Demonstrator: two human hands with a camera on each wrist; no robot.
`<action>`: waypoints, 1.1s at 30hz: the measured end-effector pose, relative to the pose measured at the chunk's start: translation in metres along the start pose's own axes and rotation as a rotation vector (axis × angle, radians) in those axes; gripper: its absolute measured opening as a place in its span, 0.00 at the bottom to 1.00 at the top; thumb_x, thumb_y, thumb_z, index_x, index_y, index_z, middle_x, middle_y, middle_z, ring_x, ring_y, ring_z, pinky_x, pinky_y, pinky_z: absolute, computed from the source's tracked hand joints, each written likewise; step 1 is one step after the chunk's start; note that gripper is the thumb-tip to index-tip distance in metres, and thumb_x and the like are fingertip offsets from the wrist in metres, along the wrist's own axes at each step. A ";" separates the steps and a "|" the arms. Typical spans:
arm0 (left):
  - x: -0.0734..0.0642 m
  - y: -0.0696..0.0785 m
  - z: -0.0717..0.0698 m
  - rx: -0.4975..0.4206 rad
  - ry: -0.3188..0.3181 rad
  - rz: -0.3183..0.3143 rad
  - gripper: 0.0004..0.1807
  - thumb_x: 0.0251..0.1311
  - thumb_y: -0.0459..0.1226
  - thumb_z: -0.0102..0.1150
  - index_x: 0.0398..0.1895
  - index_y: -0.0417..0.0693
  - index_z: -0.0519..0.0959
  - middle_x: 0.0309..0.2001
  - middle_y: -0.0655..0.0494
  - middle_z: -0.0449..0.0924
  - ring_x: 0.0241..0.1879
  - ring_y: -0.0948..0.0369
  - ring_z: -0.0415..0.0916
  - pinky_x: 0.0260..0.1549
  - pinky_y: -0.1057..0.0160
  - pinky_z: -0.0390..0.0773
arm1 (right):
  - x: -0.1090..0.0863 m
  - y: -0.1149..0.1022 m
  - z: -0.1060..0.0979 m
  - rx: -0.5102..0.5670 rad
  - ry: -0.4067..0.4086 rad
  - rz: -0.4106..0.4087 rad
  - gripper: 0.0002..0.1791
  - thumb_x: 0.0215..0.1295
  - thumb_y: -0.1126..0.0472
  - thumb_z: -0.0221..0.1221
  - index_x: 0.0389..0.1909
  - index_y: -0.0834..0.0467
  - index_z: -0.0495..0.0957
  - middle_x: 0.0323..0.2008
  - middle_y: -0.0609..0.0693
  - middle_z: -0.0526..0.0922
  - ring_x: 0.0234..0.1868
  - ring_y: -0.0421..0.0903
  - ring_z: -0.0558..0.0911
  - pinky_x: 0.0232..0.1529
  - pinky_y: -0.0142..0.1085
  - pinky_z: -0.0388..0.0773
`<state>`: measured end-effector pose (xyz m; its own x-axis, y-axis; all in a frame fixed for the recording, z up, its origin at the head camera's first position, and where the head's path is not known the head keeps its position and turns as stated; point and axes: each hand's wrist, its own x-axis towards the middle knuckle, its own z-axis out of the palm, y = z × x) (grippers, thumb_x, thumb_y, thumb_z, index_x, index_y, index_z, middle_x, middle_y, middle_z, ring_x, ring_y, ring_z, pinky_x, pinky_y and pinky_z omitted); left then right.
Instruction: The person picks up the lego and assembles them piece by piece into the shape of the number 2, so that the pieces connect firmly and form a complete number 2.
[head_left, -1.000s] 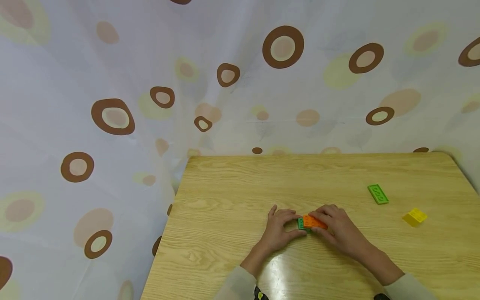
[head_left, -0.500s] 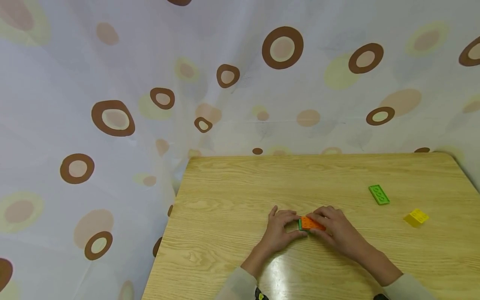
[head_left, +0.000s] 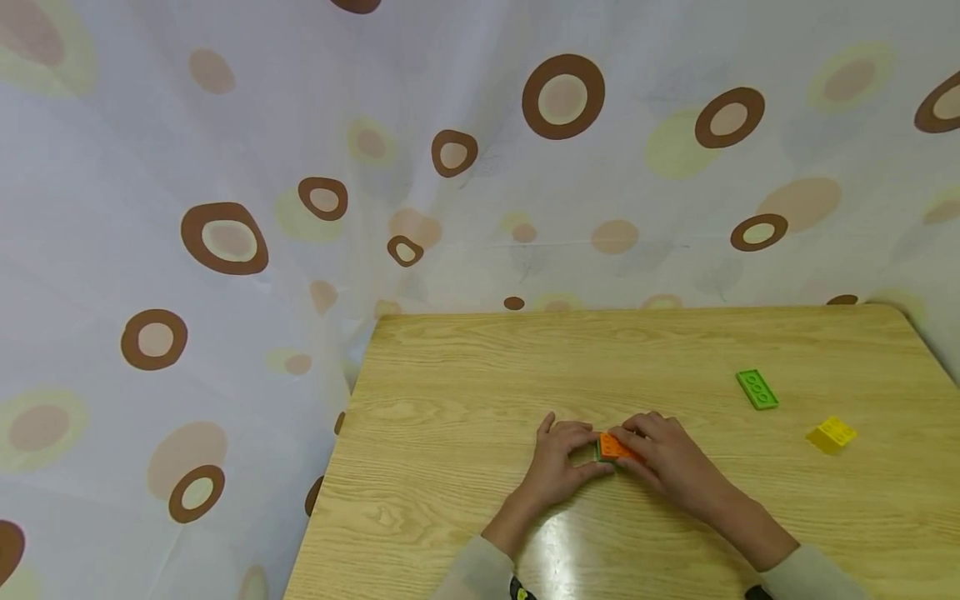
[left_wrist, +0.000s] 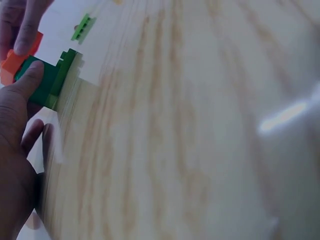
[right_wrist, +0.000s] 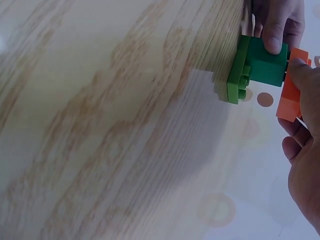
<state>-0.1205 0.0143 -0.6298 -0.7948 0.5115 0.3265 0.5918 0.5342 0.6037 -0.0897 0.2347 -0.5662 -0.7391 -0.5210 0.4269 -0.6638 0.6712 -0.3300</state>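
Note:
My left hand (head_left: 557,462) pinches a dark green toy brick (right_wrist: 264,67) between thumb and fingers. That brick stands on part of a lighter green studded plate (right_wrist: 235,82) resting on the table. An orange brick (head_left: 611,447) is over the top of the dark green one, and my right hand (head_left: 681,468) grips it by its sides. In the right wrist view, the orange brick (right_wrist: 288,104) meets the dark green brick's studs and overhangs it to one side; whether it is pressed fully down I cannot tell.
Farther back on the wooden table (head_left: 465,367) lies a loose light green plate (head_left: 757,389). A yellow brick (head_left: 832,435) sits to its right, nearer the front. Behind and left of the table hangs a white curtain (head_left: 480,200) with brown ring shapes.
My right hand has shifted slightly left with the orange brick, which now covers more of the dark green brick. My left hand has stayed in place.

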 end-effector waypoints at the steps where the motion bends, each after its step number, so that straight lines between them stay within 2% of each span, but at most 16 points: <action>1: 0.000 0.000 0.000 0.002 0.003 0.007 0.25 0.52 0.57 0.70 0.52 0.59 0.84 0.52 0.68 0.83 0.59 0.69 0.72 0.70 0.42 0.51 | 0.000 0.000 0.000 0.000 0.000 -0.003 0.23 0.56 0.60 0.71 0.54 0.57 0.83 0.45 0.45 0.78 0.44 0.43 0.75 0.42 0.46 0.71; 8: -0.001 -0.002 0.000 0.017 0.015 0.047 0.24 0.53 0.55 0.70 0.52 0.59 0.83 0.50 0.66 0.83 0.56 0.69 0.74 0.69 0.42 0.55 | -0.001 0.000 0.000 -0.038 -0.003 -0.045 0.24 0.57 0.60 0.70 0.57 0.55 0.81 0.46 0.45 0.78 0.46 0.45 0.76 0.41 0.45 0.72; 15: 0.000 -0.002 0.000 0.007 0.008 0.040 0.23 0.54 0.55 0.70 0.51 0.60 0.83 0.50 0.66 0.83 0.56 0.70 0.73 0.69 0.42 0.54 | 0.002 -0.001 -0.001 -0.056 -0.015 -0.048 0.24 0.58 0.60 0.70 0.57 0.55 0.81 0.46 0.46 0.78 0.46 0.45 0.75 0.42 0.48 0.72; 22: 0.001 0.001 -0.001 0.018 0.016 0.040 0.23 0.53 0.56 0.70 0.51 0.60 0.83 0.49 0.68 0.83 0.56 0.71 0.73 0.69 0.43 0.55 | 0.002 -0.001 -0.003 -0.056 -0.040 -0.042 0.22 0.60 0.58 0.68 0.56 0.54 0.81 0.46 0.45 0.77 0.47 0.45 0.75 0.43 0.47 0.72; 29: 0.001 0.001 -0.002 0.011 -0.007 0.013 0.22 0.53 0.56 0.70 0.50 0.59 0.83 0.49 0.67 0.83 0.56 0.71 0.73 0.70 0.44 0.53 | 0.003 -0.001 -0.001 -0.071 -0.068 -0.044 0.21 0.60 0.59 0.69 0.55 0.55 0.81 0.46 0.46 0.78 0.46 0.45 0.75 0.42 0.47 0.72; 33: 0.000 0.000 -0.001 0.016 -0.006 0.018 0.22 0.54 0.57 0.69 0.49 0.59 0.82 0.50 0.67 0.82 0.56 0.70 0.73 0.70 0.44 0.54 | 0.004 -0.001 0.000 -0.079 -0.080 -0.050 0.20 0.60 0.59 0.68 0.54 0.55 0.81 0.46 0.46 0.78 0.46 0.46 0.75 0.43 0.46 0.72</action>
<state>-0.1212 0.0136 -0.6290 -0.7829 0.5256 0.3328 0.6084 0.5351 0.5861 -0.0921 0.2317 -0.5643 -0.7141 -0.5931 0.3718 -0.6914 0.6810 -0.2415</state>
